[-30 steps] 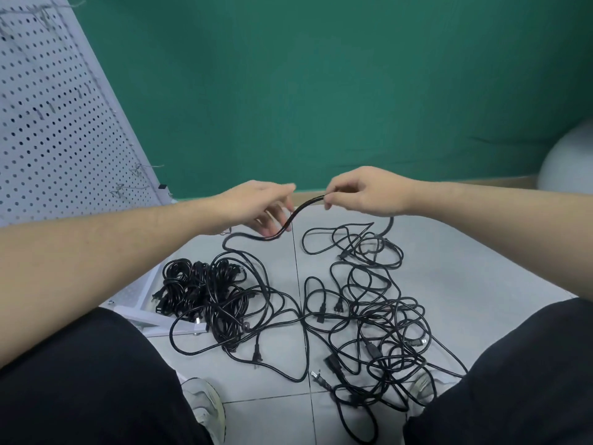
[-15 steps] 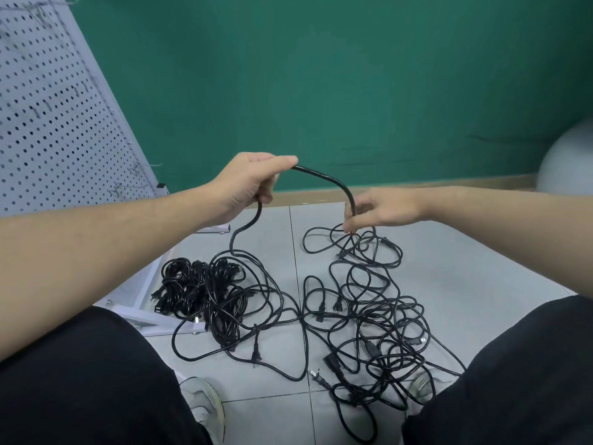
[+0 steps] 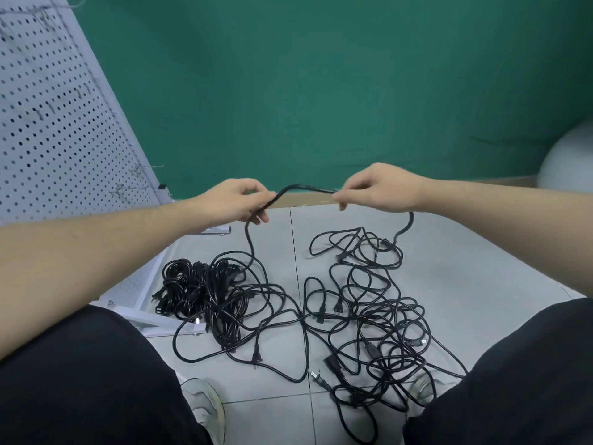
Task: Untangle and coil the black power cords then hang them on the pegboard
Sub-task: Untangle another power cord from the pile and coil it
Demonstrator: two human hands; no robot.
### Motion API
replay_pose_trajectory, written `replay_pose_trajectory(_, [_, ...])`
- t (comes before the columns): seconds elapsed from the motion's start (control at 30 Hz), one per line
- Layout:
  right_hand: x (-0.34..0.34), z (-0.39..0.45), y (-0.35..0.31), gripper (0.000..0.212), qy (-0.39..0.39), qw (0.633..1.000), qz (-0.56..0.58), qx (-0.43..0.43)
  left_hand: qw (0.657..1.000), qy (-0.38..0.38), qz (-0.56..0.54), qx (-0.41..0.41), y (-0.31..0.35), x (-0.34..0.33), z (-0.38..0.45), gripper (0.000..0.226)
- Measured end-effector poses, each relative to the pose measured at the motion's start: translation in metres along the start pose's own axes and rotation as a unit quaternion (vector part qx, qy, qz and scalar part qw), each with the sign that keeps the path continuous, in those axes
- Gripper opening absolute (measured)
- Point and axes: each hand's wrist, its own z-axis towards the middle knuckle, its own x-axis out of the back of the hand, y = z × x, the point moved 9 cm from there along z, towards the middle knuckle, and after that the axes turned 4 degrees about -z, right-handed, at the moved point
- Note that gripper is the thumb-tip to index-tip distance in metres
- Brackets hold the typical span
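A black power cord [image 3: 301, 188] stretches between my two hands above the floor. My left hand [image 3: 237, 200] grips one part of it, and the cord drops from there into a dense bundle of cords [image 3: 202, 293] at the lower left. My right hand [image 3: 378, 187] pinches the cord further along; from it the cord falls into a loose tangle of black cords [image 3: 369, 309] spread over the grey tiles. Several plugs lie among the loops. The white pegboard [image 3: 48, 123] leans at the left.
A green backdrop [image 3: 321, 91] hangs behind. A grey ball [image 3: 568, 162] sits at the far right. The pegboard's white foot [image 3: 154, 322] lies by the bundle. My black-trousered knees [image 3: 80, 380] frame the floor, with light shoes [image 3: 205, 403] below.
My right hand rose from near the floor tangle and moved apart from the left, pinching the cord. My left hand dropped slightly, and the cord now spans both hands.
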Motion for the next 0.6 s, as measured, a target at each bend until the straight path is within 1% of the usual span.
replay_pose_trajectory(0.07, [-0.011, 0.003, -0.018, 0.03, -0.026, 0.999, -0.03, 0.016, 1.0, -0.017, -0.009, -0.021, 0.016, -0.015, -0.003, 0.035])
replay_pose_trajectory(0.13, [-0.02, 0.007, -0.034, 0.028, -0.035, 0.997, -0.053, 0.036, 0.998, -0.049, -0.011, -0.04, 0.033, -0.033, -0.004, 0.041])
replay_pose_trajectory(0.2, [-0.025, 0.011, -0.041, 0.027, -0.037, 0.997, -0.057, 0.043, 0.994, -0.088, 0.019, -0.059, 0.048, -0.054, -0.007, 0.046])
replay_pose_trajectory(0.23, [-0.027, 0.012, -0.041, 0.025, -0.043, 0.997, -0.049, 0.038, 0.993, -0.09, 0.037, -0.066, 0.053, -0.06, -0.008, 0.044])
replay_pose_trajectory(0.3, [-0.03, 0.012, -0.036, 0.024, -0.065, 0.997, -0.019, 0.022, 0.992, -0.06, 0.084, -0.074, 0.06, -0.058, -0.008, 0.04])
replay_pose_trajectory(0.33, [-0.032, 0.011, -0.031, 0.026, -0.081, 0.997, -0.002, 0.01, 0.992, -0.04, 0.09, -0.079, 0.062, -0.052, -0.007, 0.039])
replay_pose_trajectory(0.43, [-0.039, 0.005, -0.011, 0.031, -0.132, 0.989, 0.053, -0.03, 0.995, 0.009, 0.007, -0.1, 0.066, -0.03, -0.006, 0.041])
replay_pose_trajectory(0.5, [-0.044, 0.0, 0.003, 0.028, -0.156, 0.982, 0.095, -0.047, 0.992, 0.047, -0.033, -0.109, 0.063, -0.015, -0.005, 0.042])
replay_pose_trajectory(0.6, [-0.043, -0.004, 0.017, 0.02, -0.161, 0.976, 0.133, -0.057, 0.987, 0.105, -0.069, -0.099, 0.051, 0.005, 0.0, 0.044])
